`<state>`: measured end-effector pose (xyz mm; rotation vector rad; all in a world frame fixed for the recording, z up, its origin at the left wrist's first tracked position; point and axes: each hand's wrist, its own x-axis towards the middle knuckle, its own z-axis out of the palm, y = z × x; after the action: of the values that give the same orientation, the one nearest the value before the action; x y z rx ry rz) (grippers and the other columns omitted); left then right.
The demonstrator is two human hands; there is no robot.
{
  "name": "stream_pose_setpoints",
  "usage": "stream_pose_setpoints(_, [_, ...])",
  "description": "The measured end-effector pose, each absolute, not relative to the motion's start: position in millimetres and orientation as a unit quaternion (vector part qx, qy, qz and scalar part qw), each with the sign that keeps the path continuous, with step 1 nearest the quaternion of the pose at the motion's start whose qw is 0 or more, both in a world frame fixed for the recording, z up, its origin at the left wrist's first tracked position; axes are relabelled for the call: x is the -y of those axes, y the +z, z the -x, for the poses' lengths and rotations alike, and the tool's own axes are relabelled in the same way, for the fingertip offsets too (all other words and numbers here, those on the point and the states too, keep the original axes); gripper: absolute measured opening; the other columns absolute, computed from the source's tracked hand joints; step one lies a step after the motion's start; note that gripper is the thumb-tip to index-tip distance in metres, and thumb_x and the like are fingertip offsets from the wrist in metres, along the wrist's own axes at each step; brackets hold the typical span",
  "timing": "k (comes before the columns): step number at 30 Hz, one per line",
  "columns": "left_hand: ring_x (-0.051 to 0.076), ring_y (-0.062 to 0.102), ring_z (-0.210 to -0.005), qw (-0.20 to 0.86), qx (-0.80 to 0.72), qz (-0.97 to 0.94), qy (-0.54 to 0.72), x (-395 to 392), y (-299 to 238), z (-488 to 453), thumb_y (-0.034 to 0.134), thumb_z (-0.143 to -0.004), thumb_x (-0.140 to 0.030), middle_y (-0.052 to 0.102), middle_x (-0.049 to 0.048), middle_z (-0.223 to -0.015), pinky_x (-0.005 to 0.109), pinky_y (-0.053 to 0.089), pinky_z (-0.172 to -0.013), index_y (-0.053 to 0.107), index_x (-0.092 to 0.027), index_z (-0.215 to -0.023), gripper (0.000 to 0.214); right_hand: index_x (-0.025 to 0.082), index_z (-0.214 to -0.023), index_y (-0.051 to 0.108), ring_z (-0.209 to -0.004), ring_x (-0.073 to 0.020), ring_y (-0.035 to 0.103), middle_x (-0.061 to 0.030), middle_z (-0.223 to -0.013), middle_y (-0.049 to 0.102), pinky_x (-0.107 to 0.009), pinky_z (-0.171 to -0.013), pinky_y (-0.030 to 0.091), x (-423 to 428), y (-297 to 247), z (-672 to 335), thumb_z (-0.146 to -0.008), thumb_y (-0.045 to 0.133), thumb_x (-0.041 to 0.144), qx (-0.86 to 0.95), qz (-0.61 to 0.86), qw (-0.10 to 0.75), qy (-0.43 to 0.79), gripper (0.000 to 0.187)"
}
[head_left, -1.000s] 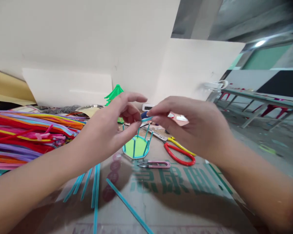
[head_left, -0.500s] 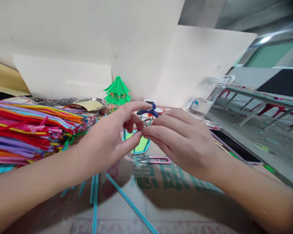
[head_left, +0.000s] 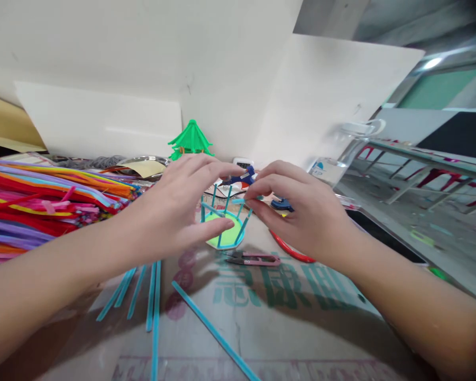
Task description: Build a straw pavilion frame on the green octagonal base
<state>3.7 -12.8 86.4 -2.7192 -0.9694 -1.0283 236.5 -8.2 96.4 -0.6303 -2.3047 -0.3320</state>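
A short light-blue pipe-cleaner piece (head_left: 238, 201) is pinched between the thumb and fingers of my right hand (head_left: 301, 206). My left hand (head_left: 172, 206) is open, its thumb apart from its fingers, at the left of a small model. That model has a yellow-green many-sided base (head_left: 224, 233) with a light-blue rim and several upright blue posts. Part of it is hidden behind my left hand. In front of the base lie thread snips (head_left: 254, 258) with a pink handle. A blue-handled tool (head_left: 238, 179) lies behind the model, between my hands.
Bundles of coloured pipe cleaners (head_left: 43, 201) fill the left side. Several light-blue strips (head_left: 214, 328) lie in front. A green tiered-roof model (head_left: 191, 138) stands at the back near a metal dish (head_left: 146, 165). To the right are a red curved handle (head_left: 291, 248), a phone (head_left: 384, 235) and a clear jug (head_left: 337, 159).
My hands have moved apart from where their fingertips met. My left thumb and fingers have spread, and the blue piece now shows in my right fingers.
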Motion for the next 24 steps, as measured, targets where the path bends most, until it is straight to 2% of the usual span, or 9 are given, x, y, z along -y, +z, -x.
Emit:
stream_pose_setpoints(4, [0.032, 0.045, -0.132, 0.004, 0.328, 0.902, -0.282, -6.7, 81.7, 5.9, 0.072, -0.084, -0.048, 0.053, 0.0106, -0.135, 0.050, 0.039, -0.110, 0.056, -0.025, -0.131, 0.055, 0.021, -0.089, 0.065, -0.088, -0.0196, 0.066, -0.0041, -0.089, 0.069, -0.034, -0.077, 0.051, 5.1, 90.6, -236.3, -0.092, 0.060, 0.011, 0.893, 0.256, 0.355, -0.104, 0.011])
stream_pose_setpoints(10, [0.030, 0.046, -0.132, -0.053, 0.290, 0.917, -0.267, -24.5, 66.0, 4.6, 0.075, -0.083, -0.045, 0.055, 0.0103, -0.132, 0.052, 0.036, -0.112, 0.069, -0.024, -0.105, 0.031, 0.021, -0.092, 0.067, -0.090, -0.0214, 0.066, -0.0050, -0.091, 0.072, -0.035, -0.079, 0.051, 2.9, 80.6, -236.0, -0.093, 0.060, 0.012, 0.898, 0.244, 0.342, -0.131, 0.011])
stream_pose_setpoints(16, [0.027, 0.049, -0.129, -0.044, 0.262, 0.925, -0.273, -26.0, 60.3, 3.0, 0.069, -0.089, -0.042, 0.061, 0.0100, -0.128, 0.047, 0.038, -0.111, 0.072, -0.023, -0.102, 0.023, 0.019, -0.092, 0.067, -0.085, -0.0200, 0.063, -0.0055, -0.088, 0.070, -0.033, -0.072, 0.049, -3.0, 75.1, -236.7, -0.094, 0.059, 0.013, 0.910, 0.233, 0.328, -0.101, 0.010])
stream_pose_setpoints(24, [0.025, 0.053, -0.124, -0.053, 0.255, 0.923, -0.283, -27.5, 58.3, 2.7, 0.069, -0.090, -0.043, 0.063, 0.0093, -0.126, 0.046, 0.041, -0.108, 0.072, -0.023, -0.100, 0.022, 0.020, -0.095, 0.066, -0.088, -0.0206, 0.063, -0.0061, -0.092, 0.070, -0.035, -0.077, 0.050, -5.3, 69.2, -236.2, -0.095, 0.059, 0.014, 0.913, 0.230, 0.326, -0.084, 0.009])
